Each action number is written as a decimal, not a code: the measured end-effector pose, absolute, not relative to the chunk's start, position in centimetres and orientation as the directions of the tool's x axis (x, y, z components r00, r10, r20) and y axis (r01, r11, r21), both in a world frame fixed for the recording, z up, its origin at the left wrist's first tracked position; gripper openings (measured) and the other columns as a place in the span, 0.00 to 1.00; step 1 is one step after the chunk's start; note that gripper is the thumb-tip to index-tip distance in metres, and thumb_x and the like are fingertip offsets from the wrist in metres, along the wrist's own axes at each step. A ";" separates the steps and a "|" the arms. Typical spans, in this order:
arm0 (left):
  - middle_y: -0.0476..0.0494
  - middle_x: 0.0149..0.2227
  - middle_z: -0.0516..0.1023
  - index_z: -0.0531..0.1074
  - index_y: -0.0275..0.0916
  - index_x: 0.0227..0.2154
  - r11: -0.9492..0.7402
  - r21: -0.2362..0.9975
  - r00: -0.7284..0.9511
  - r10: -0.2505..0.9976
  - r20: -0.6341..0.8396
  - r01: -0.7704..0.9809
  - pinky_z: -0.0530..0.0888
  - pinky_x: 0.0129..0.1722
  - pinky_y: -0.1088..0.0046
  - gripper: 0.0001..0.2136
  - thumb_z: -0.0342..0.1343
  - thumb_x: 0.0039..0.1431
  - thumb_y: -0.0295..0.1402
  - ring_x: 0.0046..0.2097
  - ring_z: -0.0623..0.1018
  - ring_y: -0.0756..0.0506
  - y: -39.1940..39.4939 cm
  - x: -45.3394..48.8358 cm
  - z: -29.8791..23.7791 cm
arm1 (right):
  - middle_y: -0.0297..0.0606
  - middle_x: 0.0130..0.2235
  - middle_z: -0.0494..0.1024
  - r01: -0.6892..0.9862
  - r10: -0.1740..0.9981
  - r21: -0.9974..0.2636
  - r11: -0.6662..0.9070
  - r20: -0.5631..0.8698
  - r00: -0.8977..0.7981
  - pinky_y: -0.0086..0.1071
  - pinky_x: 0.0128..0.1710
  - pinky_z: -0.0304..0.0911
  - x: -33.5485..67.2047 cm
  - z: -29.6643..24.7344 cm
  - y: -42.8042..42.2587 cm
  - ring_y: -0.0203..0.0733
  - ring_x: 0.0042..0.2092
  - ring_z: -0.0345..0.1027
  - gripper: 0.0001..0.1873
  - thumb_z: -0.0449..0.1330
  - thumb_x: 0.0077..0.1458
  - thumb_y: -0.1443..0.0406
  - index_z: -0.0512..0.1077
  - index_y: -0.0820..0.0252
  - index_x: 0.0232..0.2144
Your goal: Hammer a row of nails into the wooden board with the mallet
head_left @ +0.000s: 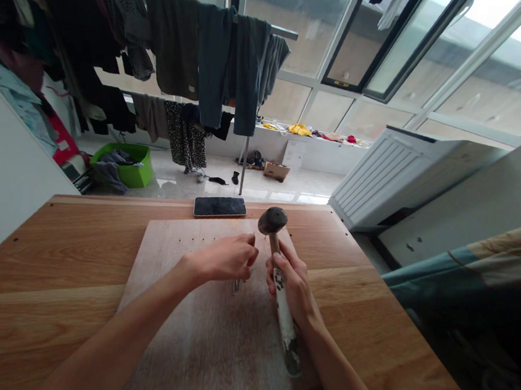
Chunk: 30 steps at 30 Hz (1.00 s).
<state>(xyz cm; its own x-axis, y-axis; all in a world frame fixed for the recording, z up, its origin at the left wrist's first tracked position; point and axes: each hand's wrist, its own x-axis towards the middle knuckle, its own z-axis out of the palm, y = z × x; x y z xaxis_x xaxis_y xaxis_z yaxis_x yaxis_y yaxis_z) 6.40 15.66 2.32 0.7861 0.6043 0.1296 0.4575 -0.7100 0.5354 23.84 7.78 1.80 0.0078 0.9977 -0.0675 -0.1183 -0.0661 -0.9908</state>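
Note:
My right hand point(292, 279) is wrapped around the upper handle of a mallet point(285, 322). Its dark rounded head points up and away from me, and white, worn paint covers the handle. Left of the mallet, my left hand point(230, 257) is closed over a pale wooden board point(181, 329). Slim metal pieces that look like nails point(236, 286) poke out below its curled fingers; the rest of them is hidden. A row of small dark spots point(192, 239) runs along the board's far edge; whether they are holes or nail heads, I cannot tell.
The board lies on a brown wooden table point(50, 247). A phone point(220, 207) rests just past the board's far edge. Beyond the table are hanging clothes point(174, 43), a green basket point(135, 172) and a small cardboard box point(276, 171). A curtain point(475, 273) hangs at the right.

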 end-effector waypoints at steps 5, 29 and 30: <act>0.50 0.29 0.78 0.75 0.39 0.36 -0.535 0.750 0.522 0.799 0.298 0.390 0.71 0.32 0.75 0.05 0.56 0.57 0.28 0.31 0.75 0.49 18.3 4.9 0.5 | 0.26 0.25 0.67 -0.119 0.998 -0.991 -0.059 -0.060 0.007 0.24 0.12 0.54 23.8 1.6 7.7 0.30 0.17 0.56 0.22 0.57 0.60 0.54 0.69 0.57 0.53; 0.50 0.30 0.78 0.74 0.38 0.38 -0.511 0.777 0.450 0.829 0.332 0.367 0.72 0.31 0.77 0.07 0.57 0.56 0.26 0.29 0.74 0.52 18.8 4.5 -1.4 | 0.26 0.25 0.65 -0.091 0.995 -0.996 -0.027 -0.018 -0.099 0.23 0.12 0.54 23.2 1.7 7.8 0.28 0.16 0.56 0.24 0.58 0.60 0.55 0.69 0.60 0.55; 0.50 0.30 0.79 0.74 0.38 0.40 -0.509 0.779 0.451 0.829 0.330 0.365 0.72 0.31 0.77 0.08 0.57 0.56 0.26 0.29 0.75 0.52 18.8 4.5 -1.4 | 0.26 0.25 0.65 -0.090 0.993 -0.996 -0.019 -0.009 -0.114 0.23 0.12 0.54 23.1 1.7 7.9 0.28 0.16 0.56 0.25 0.58 0.60 0.55 0.68 0.61 0.56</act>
<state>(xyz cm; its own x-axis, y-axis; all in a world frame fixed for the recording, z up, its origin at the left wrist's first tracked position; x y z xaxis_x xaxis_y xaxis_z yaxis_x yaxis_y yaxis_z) 4.47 18.80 -1.37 0.4515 0.8289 0.3302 0.3654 -0.5094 0.7791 23.12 7.87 1.69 -0.1137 0.9935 -0.0089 -0.0899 -0.0192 -0.9958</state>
